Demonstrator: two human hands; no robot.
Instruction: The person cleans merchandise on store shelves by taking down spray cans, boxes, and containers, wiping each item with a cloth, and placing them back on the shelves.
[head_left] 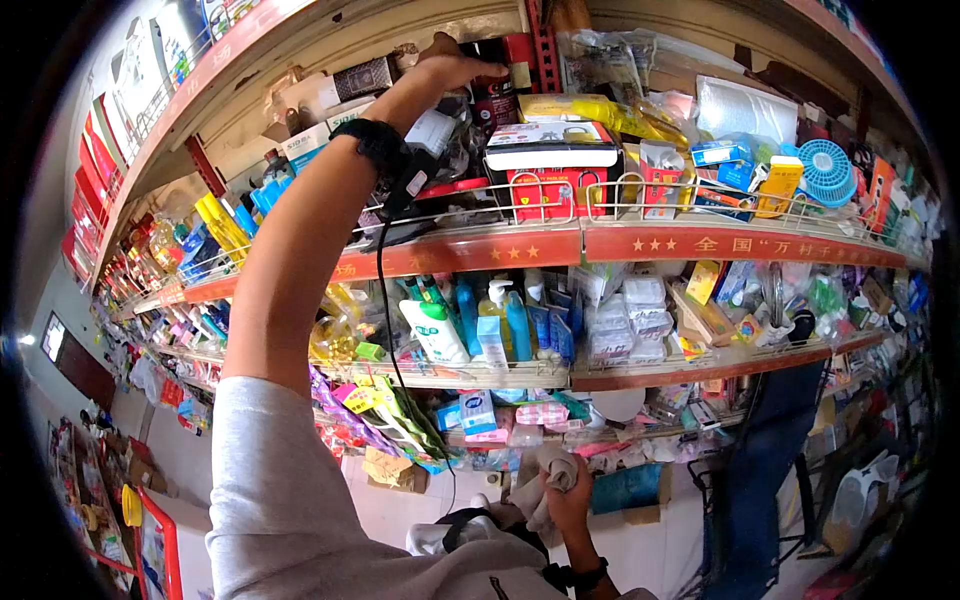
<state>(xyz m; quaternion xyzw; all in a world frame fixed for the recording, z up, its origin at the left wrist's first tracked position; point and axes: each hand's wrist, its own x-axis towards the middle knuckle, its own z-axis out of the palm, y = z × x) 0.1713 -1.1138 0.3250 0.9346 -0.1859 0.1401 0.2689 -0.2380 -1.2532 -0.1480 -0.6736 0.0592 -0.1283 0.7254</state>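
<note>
Two bare hands, well apart. Right hand (568, 508) closed round a beige cloth (560, 468): soft, matte, bunched into a folded roll, held low in front of the shelving (480, 252). Rolled end points up toward the shelves; long axis slants down and left in view, into a loose tail. Left hand (452, 68) raised into the upper shelf, thumb at a dark, straight-edged box (495, 112); fingers partly hidden, cannot tell if gripping. Thin wire rail (541, 186) along shelf front.

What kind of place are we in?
Probably a small general store: red shelf edging printed with stars and characters, bottles grouped below it, and a red-and-white box stocked above.
</note>
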